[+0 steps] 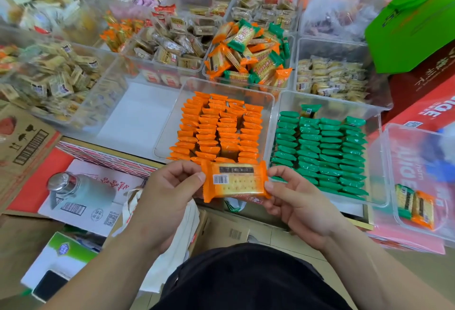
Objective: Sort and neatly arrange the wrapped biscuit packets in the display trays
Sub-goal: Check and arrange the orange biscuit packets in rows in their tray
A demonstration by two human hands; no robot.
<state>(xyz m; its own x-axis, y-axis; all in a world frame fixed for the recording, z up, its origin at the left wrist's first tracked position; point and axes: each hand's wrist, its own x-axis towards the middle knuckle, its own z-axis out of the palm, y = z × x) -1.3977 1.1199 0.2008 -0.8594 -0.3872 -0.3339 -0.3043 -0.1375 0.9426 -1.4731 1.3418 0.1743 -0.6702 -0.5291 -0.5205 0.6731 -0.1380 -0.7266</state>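
Note:
Both hands hold a small stack of orange biscuit packets (235, 181) just in front of the trays. My left hand (170, 186) pinches its left end and my right hand (293, 199) grips its right end. Behind it, a clear tray (172, 117) holds orange packets (219, 127) standing in neat rows. To its right another clear tray (379, 142) holds green packets (320, 149) in rows. Farther back, a tray (293, 46) carries a loose heap of mixed orange and green packets (248, 51).
A clear tray (394, 167) at the right holds a green and an orange packet (416, 205). More trays of beige snacks fill the back and left. A metal flask (73, 189) lies on cartons at lower left. A green bag (413, 19) hangs at upper right.

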